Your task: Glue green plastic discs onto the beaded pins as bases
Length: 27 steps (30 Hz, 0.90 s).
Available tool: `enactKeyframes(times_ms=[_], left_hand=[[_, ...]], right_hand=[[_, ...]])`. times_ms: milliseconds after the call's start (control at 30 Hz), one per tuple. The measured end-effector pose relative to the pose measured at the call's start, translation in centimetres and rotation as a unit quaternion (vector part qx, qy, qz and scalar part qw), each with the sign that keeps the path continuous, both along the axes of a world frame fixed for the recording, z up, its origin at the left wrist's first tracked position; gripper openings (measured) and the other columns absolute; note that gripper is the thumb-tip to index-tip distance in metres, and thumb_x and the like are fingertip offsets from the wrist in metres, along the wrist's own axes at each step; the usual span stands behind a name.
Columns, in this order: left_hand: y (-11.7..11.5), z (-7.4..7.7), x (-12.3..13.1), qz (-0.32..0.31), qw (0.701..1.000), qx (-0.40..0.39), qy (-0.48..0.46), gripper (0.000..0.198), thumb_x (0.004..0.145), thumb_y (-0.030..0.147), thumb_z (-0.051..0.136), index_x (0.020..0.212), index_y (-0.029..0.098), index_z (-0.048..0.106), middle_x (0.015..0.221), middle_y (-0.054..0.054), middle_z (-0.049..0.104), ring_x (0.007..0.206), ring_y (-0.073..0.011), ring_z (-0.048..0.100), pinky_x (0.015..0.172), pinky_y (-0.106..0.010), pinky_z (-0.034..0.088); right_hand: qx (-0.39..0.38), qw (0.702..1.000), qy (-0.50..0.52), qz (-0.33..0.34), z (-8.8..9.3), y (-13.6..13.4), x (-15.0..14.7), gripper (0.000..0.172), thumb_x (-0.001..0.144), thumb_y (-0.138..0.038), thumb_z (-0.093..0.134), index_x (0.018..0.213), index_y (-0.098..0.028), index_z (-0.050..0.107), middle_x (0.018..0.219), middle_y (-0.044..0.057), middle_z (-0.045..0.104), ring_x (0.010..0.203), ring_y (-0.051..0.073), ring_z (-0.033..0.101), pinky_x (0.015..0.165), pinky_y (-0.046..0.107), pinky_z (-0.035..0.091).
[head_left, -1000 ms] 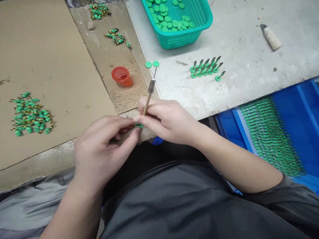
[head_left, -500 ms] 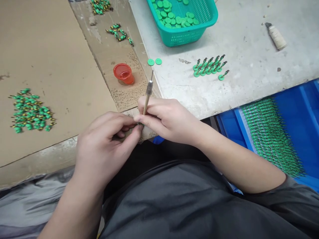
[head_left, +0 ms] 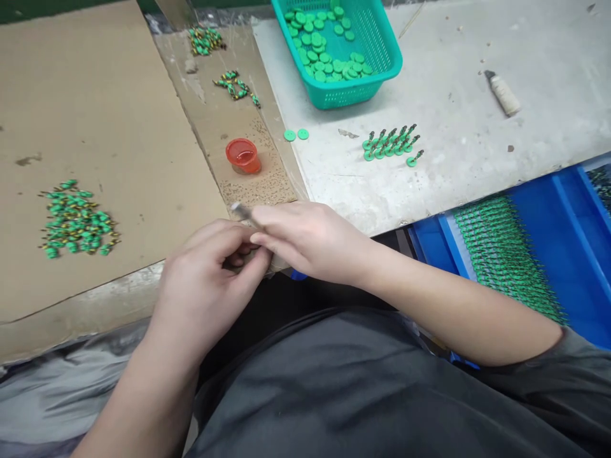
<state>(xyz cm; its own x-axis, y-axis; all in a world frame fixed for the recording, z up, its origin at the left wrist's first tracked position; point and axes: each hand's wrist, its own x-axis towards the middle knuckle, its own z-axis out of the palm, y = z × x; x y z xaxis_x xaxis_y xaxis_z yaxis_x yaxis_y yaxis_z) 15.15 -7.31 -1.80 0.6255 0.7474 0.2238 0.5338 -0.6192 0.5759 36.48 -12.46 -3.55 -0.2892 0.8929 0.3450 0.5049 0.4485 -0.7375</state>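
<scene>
My right hand (head_left: 317, 238) is closed around a slim tool (head_left: 243, 211) with a dark collar and a pale metal end. The tool leans to the left, and most of its handle is hidden by my fingers. Close against it, my left hand (head_left: 205, 273) is pinched, thumb to fingers; whatever small thing lies between them is hidden. Both hands meet at the table's front edge. Just beyond them stands a red cup (head_left: 243, 156) with liquid in it, on speckled cardboard (head_left: 260, 187).
A teal basket (head_left: 346, 97) holds green discs; two discs (head_left: 296, 135) lie before it. Small green-and-dark figures (head_left: 389, 145) stand on discs at right. Piles of green-and-yellow pieces (head_left: 79, 219) lie left. A small bottle (head_left: 503, 94) and a blue crate (head_left: 548, 235) are at right.
The tool in my right hand has swung from nearly upright to leaning left. My hands stay together. The view has shifted, so the table's things sit slightly lower in it.
</scene>
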Motion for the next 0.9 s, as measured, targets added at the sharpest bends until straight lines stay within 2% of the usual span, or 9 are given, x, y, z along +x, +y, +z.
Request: enactKeyframes(times_ms=[100, 167, 233, 300, 433, 500, 600, 733, 900], left_hand=[[0.0, 0.3, -0.2, 0.014, 0.998, -0.067, -0.003, 0.016, 0.102, 0.038, 0.073, 0.108, 0.028, 0.083, 0.096, 0.001, 0.080, 0.081, -0.0148, 0.071, 0.077, -0.029, 0.057], [0.0, 0.6, -0.4, 0.015, 0.994, -0.107, -0.003, 0.020, 0.102, 0.041, 0.073, 0.114, 0.031, 0.086, 0.100, 0.000, 0.080, 0.082, -0.0157, 0.072, 0.080, -0.030, 0.059], [0.0, 0.7, -0.6, 0.021, 0.990, -0.141, -0.014, 0.024, 0.101, 0.042, 0.073, 0.120, 0.033, 0.086, 0.103, -0.001, 0.080, 0.086, -0.0168, 0.074, 0.083, -0.032, 0.061], [0.0, 0.6, -0.5, 0.035, 0.987, -0.151, -0.039, 0.025, 0.100, 0.045, 0.077, 0.120, 0.033, 0.086, 0.103, -0.002, 0.079, 0.086, -0.0171, 0.074, 0.081, -0.033, 0.062], [-0.4, 0.6, 0.2, 0.072, 0.987, -0.123, -0.073, 0.021, 0.097, 0.049, 0.082, 0.102, 0.030, 0.088, 0.092, -0.001, 0.079, 0.076, -0.0153, 0.070, 0.071, -0.030, 0.059], [-0.7, 0.9, 0.3, 0.108, 0.976, -0.164, -0.099, 0.023, 0.095, 0.050, 0.083, 0.097, 0.028, 0.088, 0.094, -0.002, 0.084, 0.077, -0.0163, 0.073, 0.071, -0.030, 0.062], [-1.2, 2.0, -0.1, 0.141, 0.937, -0.268, -0.173, 0.029, 0.085, 0.053, 0.093, 0.097, 0.027, 0.090, 0.096, -0.005, 0.088, 0.078, -0.0191, 0.078, 0.073, -0.030, 0.068], [-2.0, 3.9, -0.9, 0.131, 0.902, -0.326, -0.251, 0.037, 0.080, 0.059, 0.100, 0.093, 0.026, 0.092, 0.081, -0.005, 0.083, 0.066, -0.0157, 0.072, 0.063, -0.026, 0.064], [-2.8, 5.6, -0.8, 0.089, 0.884, -0.359, -0.287, 0.039, 0.082, 0.065, 0.100, 0.091, 0.028, 0.093, 0.073, -0.005, 0.079, 0.063, -0.0131, 0.069, 0.059, -0.021, 0.060]], right_hand=[[-0.017, 0.990, 0.079, -0.118, 0.5, -0.8, 1.0, 0.030, 0.122, -0.038, 0.057, 0.096, -0.024, 0.063, 0.094, 0.000, 0.074, 0.087, 0.016, 0.075, 0.085, 0.030, 0.060], [-0.038, 0.966, 0.151, -0.206, 0.6, -1.6, 1.8, 0.031, 0.119, -0.045, 0.062, 0.095, -0.026, 0.061, 0.086, -0.002, 0.072, 0.077, 0.015, 0.073, 0.076, 0.030, 0.060], [-0.062, 0.945, 0.211, -0.243, 0.6, -2.4, 2.6, 0.033, 0.117, -0.054, 0.066, 0.097, -0.027, 0.060, 0.080, -0.004, 0.073, 0.072, 0.015, 0.074, 0.072, 0.030, 0.060], [-0.080, 0.937, 0.241, -0.239, 0.3, -2.8, 3.1, 0.039, 0.113, -0.062, 0.069, 0.097, -0.027, 0.061, 0.078, -0.004, 0.075, 0.070, 0.015, 0.076, 0.071, 0.031, 0.061], [-0.098, 0.931, 0.261, -0.236, -0.2, -2.8, 3.4, 0.048, 0.108, -0.072, 0.071, 0.095, -0.027, 0.062, 0.078, -0.003, 0.078, 0.071, 0.016, 0.077, 0.071, 0.031, 0.062], [-0.106, 0.927, 0.268, -0.240, -0.2, -2.7, 3.3, 0.049, 0.107, -0.074, 0.071, 0.094, -0.027, 0.062, 0.078, -0.002, 0.079, 0.072, 0.017, 0.079, 0.071, 0.032, 0.062], [-0.120, 0.925, 0.267, -0.242, -0.2, -2.8, 3.2, 0.044, 0.108, -0.069, 0.071, 0.095, -0.027, 0.062, 0.079, 0.000, 0.081, 0.074, 0.018, 0.081, 0.070, 0.031, 0.062], [-0.126, 0.924, 0.260, -0.250, -0.1, -3.0, 3.1, 0.039, 0.109, -0.063, 0.071, 0.095, -0.027, 0.063, 0.078, 0.001, 0.082, 0.072, 0.019, 0.081, 0.069, 0.031, 0.061], [-0.113, 0.929, 0.249, -0.249, -0.1, -3.0, 3.0, 0.036, 0.110, -0.057, 0.071, 0.093, -0.026, 0.064, 0.079, 0.003, 0.083, 0.071, 0.019, 0.080, 0.068, 0.030, 0.059]])
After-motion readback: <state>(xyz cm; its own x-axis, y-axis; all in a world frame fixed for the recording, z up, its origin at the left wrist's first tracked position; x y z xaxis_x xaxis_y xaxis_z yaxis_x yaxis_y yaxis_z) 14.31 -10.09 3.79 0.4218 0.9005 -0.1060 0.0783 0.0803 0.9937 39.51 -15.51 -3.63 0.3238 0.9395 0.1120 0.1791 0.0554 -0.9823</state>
